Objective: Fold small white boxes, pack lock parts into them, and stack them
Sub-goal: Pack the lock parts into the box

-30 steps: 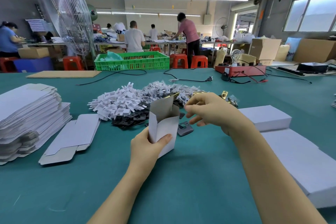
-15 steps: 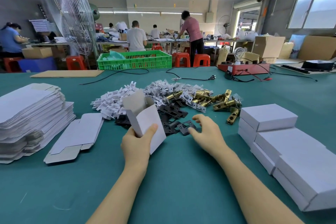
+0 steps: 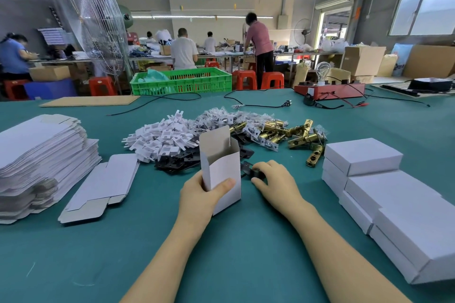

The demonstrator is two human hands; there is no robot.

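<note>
While left hand (image 3: 199, 197) holds box (image 3: 221, 167), right hand (image 3: 275, 179) pinches black plate (image 3: 248, 170)

This is a factory packing hall. A long worktable (image 3: 221, 265) has a green cover, and on it lie a high pile of flat box blanks (image 3: 41, 155), heaps of brass latches (image 3: 290, 133) and white plastic pieces (image 3: 162, 140), and a stack of closed white boxes (image 3: 384, 192). Behind, workers (image 3: 183, 49) stand at other benches among red stools (image 3: 243, 79), a green crate (image 3: 182, 81), cartons (image 3: 362, 59) and a big fan (image 3: 91, 19).
</note>
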